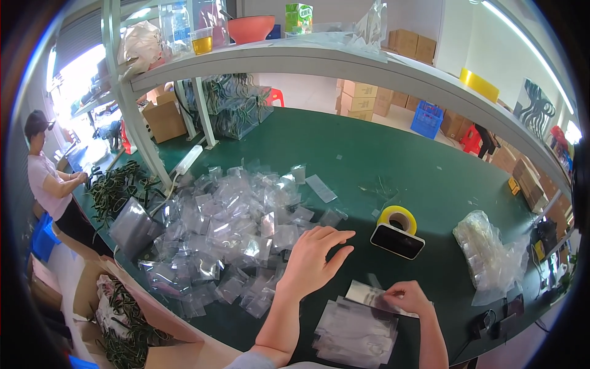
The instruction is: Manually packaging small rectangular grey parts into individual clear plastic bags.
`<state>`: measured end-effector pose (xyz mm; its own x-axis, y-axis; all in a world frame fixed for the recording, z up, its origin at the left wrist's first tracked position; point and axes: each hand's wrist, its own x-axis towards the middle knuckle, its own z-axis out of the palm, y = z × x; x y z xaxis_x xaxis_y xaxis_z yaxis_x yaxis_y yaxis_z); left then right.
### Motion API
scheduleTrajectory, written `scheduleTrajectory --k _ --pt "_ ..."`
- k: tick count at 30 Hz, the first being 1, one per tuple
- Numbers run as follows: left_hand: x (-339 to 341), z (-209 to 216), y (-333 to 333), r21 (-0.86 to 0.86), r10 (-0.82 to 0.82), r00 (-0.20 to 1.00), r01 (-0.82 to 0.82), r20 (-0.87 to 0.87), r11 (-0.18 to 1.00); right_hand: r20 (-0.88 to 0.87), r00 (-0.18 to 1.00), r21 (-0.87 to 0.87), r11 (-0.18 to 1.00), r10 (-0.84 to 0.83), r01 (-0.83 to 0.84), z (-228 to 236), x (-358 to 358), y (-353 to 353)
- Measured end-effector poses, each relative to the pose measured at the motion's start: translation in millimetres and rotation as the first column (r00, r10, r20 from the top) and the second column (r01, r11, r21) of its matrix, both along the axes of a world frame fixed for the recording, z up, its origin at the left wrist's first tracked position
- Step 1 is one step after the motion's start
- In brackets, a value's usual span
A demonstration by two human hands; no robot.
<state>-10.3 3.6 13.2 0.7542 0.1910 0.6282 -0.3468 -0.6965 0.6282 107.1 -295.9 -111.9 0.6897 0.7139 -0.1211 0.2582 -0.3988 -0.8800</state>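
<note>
My left hand (314, 257) hovers over the green table with thumb and fingers apart, holding nothing. It is at the right edge of a large heap of small clear plastic packets (221, 227). Close to the front, my right hand (408, 299) is closed in a pinch on a pale flat slip (364, 294) with dark marks; whether it is card or film I cannot tell. The slip lies across the far end of a stack of flat clear plastic bags (353, 338). Beyond my hands, a phone (397, 241) leans against a yellow tape roll (402, 215).
A crumpled clear bag (488, 255) lies at the right. A white power strip (189, 160) and dark cords (120, 187) are at the left, near a co-worker (52, 178). An open carton (178, 335) stands at the near left. A shelf (295, 58) spans the back.
</note>
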Motion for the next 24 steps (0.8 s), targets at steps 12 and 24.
scheduleTrajectory --k 12,24 --pt "28 -11 -16 -0.434 -0.160 0.984 0.111 -0.077 0.894 0.051 0.926 0.755 0.622 -0.375 0.210 119 -13 130" --pt "35 -23 -23 -0.610 -0.055 0.996 0.000 -0.072 0.792 -0.147 0.981 0.565 0.803 -0.129 0.190 116 -13 122"
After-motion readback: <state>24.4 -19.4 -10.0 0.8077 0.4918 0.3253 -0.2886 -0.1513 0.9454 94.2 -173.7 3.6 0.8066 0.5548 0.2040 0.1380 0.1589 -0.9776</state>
